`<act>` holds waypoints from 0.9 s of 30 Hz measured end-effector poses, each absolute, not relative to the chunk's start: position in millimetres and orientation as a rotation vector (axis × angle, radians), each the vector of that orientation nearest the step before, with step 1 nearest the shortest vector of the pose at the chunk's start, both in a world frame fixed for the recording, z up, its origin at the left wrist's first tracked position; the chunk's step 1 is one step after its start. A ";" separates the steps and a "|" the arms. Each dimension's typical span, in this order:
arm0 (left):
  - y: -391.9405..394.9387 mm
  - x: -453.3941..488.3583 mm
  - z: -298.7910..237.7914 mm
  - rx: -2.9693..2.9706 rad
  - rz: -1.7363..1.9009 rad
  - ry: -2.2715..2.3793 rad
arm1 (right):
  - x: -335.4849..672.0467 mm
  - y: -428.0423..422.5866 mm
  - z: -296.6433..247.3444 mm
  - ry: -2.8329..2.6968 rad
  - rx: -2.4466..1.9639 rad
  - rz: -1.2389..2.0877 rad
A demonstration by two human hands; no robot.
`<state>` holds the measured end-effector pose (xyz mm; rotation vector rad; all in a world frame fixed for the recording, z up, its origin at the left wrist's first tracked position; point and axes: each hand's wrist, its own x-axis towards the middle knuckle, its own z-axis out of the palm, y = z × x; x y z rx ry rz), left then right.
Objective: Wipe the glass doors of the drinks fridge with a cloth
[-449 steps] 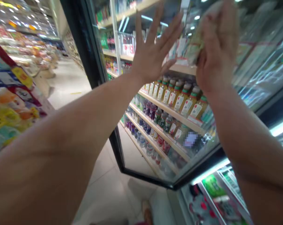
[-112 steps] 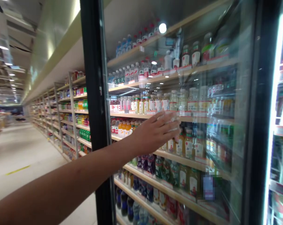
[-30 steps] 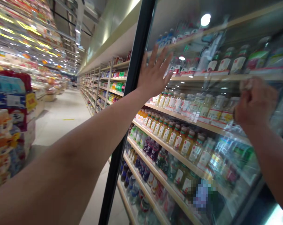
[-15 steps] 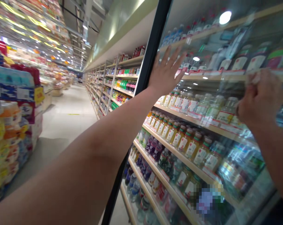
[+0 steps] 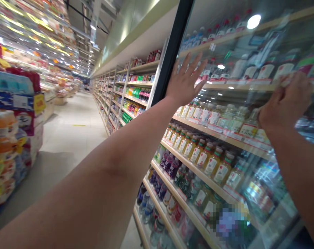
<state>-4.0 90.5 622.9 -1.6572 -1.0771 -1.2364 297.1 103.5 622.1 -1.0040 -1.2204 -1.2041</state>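
My left hand (image 5: 186, 80) is stretched out with its fingers spread against the glass, near the dark frame (image 5: 174, 52) of a glass cooler door. At the right, my right hand (image 5: 285, 103) is raised to the same glass with its fingers bent together. A small pale bit shows by its fingertips, too blurred to name. Behind the glass, shelves carry rows of bottles, among them yellow juice bottles (image 5: 211, 160) with white labels and dark purple bottles (image 5: 172, 168) below them.
Beyond the door frame, open shelves of drinks (image 5: 137, 91) run into the distance. A tiled aisle floor (image 5: 71, 138) stretches along them. Stacked packaged goods (image 5: 12, 138) stand at the left. Ceiling lights reflect in the glass.
My right hand has shifted slightly left across the glass. My left hand stays spread in nearly the same place. The view has moved a little.
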 end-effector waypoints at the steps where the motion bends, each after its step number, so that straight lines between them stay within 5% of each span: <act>1: 90.5 -3.5 623.2 -1.647 -1.223 -1.106 | 290.1 102.2 617.6 -1.237 -1.018 -1.127; 6: 95.5 -2.7 619.3 -1.622 -1.253 -1.101 | 251.2 80.5 591.3 -1.737 -0.836 -1.268; 12: 102.8 -5.9 607.1 -1.541 -1.341 -1.140 | 290.8 96.4 640.2 -1.245 -1.181 -0.802; 18: 102.7 -9.3 603.8 -1.606 -1.289 -1.080 | 272.2 96.6 606.4 -1.628 -0.803 -1.248; 27: 102.8 -9.4 600.9 -1.671 -1.312 -1.064 | 276.8 96.0 596.7 -1.363 -0.927 -1.006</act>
